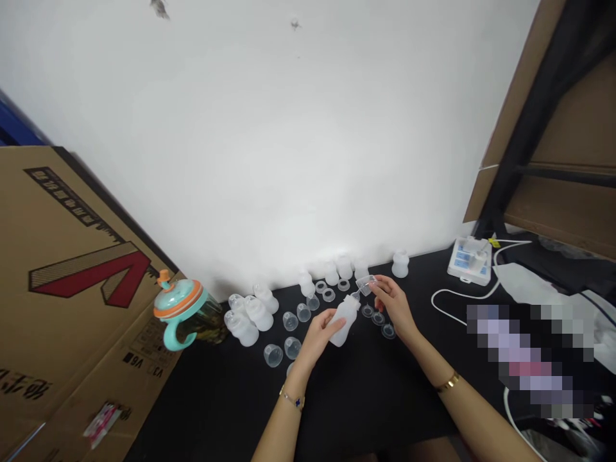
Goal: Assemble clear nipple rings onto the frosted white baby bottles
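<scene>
My left hand is wrapped round a white baby bottle, which leans with its top to the upper right. In my right hand a clear plastic cap is pinched between the fingers, just above the bottle's mouth. A thin clear part shows between cap and bottle; whether they touch I cannot tell. Below my right hand lie several clear discs. Beside my left hand are several clear dome caps. White rings lie behind the bottle.
Several white bottles with teats stand at the left, with more bottles along the wall. A large teal-lidded jug stands beside a cardboard box. At the right are a power strip, a white cable and a blurred-out patch.
</scene>
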`<state>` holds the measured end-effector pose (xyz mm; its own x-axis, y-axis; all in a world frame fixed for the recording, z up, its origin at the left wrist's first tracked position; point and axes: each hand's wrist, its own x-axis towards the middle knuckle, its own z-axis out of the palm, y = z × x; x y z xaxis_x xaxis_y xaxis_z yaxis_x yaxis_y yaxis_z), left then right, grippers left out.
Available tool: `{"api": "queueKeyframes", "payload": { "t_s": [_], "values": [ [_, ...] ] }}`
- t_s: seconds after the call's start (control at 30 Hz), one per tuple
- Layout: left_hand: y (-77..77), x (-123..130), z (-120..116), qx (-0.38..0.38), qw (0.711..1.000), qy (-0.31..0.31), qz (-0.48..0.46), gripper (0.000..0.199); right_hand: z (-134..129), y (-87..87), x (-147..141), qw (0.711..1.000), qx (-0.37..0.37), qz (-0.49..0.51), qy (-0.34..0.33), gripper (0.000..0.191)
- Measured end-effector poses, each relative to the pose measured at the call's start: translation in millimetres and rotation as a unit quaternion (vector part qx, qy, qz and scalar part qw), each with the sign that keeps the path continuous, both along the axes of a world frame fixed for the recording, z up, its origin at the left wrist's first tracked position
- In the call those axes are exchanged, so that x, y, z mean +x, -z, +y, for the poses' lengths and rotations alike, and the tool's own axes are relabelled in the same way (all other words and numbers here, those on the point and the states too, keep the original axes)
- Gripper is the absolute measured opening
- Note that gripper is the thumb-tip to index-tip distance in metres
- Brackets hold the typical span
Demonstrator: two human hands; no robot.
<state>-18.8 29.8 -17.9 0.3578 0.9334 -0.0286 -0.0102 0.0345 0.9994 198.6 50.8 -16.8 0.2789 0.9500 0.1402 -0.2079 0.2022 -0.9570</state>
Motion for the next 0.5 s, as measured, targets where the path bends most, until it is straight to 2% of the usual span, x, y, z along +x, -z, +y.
{"api": "queueKeyframes", "payload": {
  "t_s": [0.27,0.5],
  "values": [
    [2.4,0.9,1.3,-0.006,1.000,-0.005,0.007,0.041,0.6,2.4,-1.8,1.000,-0.007,-0.014,-0.024,0.047],
    [-5.9,1.5,-4.4,-0.013,1.000,0.006,-0.005,0.042,-0.2,1.2,-4.4,0.999,-0.025,-0.033,-0.035,0.049]
  ]
}}
